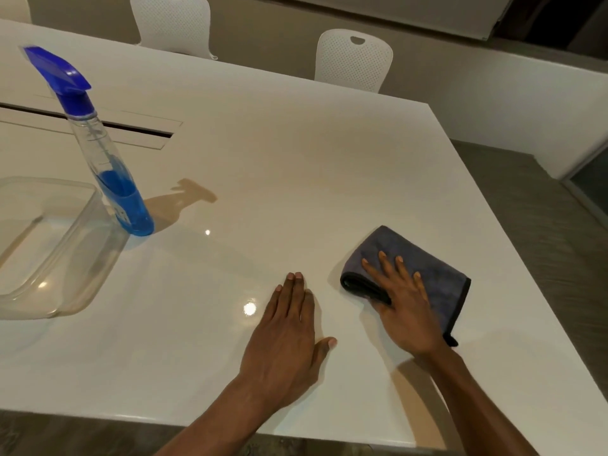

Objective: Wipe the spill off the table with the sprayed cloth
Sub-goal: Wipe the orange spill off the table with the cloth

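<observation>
A folded dark grey cloth (437, 274) lies flat on the glossy white table (279, 166), near its right edge. My right hand (403, 302) presses down on the cloth with fingers spread, thumb tucked at the cloth's folded left edge. Flat on the bare table just left of the cloth rests my left hand (286, 337), fingers together, holding nothing. A faint wet sheen shows on the table left of my left hand; no spill outline is distinct.
A clear spray bottle (112, 172) with blue liquid and a blue trigger head stands at the left. Beside it sits a clear plastic container (75, 258). A cable slot (138, 130) runs across the table. Two white chairs (353, 60) stand behind the far edge.
</observation>
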